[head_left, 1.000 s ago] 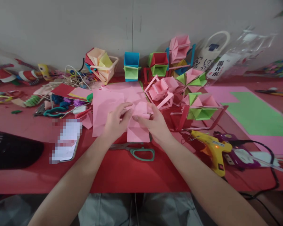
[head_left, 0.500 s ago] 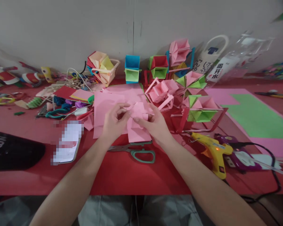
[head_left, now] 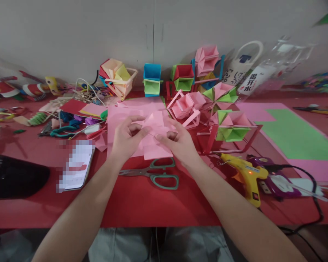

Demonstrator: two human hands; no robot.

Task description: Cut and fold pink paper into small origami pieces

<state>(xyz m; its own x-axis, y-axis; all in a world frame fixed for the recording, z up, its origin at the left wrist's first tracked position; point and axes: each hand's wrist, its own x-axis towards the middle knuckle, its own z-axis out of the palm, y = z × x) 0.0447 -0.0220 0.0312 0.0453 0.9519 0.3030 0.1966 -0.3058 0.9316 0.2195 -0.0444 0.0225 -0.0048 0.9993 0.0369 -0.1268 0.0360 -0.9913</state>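
A folded piece of pink paper [head_left: 157, 145] is held between my two hands over larger pink sheets [head_left: 116, 123]. My left hand [head_left: 128, 137] pinches its left side between thumb and fingers. On the right side, my right hand [head_left: 180, 141] grips the same paper, thumb in front and fingers partly hidden behind it. Just below the paper, scissors with green handles [head_left: 164, 181] lie on the red table [head_left: 158, 207], blades pointing left.
A phone [head_left: 78, 165] and a black object [head_left: 16, 176] lie at left. Folded paper models [head_left: 152, 80] line the back. A yellow glue gun [head_left: 247, 174], its cable and a purple power strip [head_left: 276, 180] are at right, near green paper [head_left: 303, 134].
Both hands have shifted slightly, the left one to the left. The folded paper has moved up a little and looks flatter, and more of the scissors shows.
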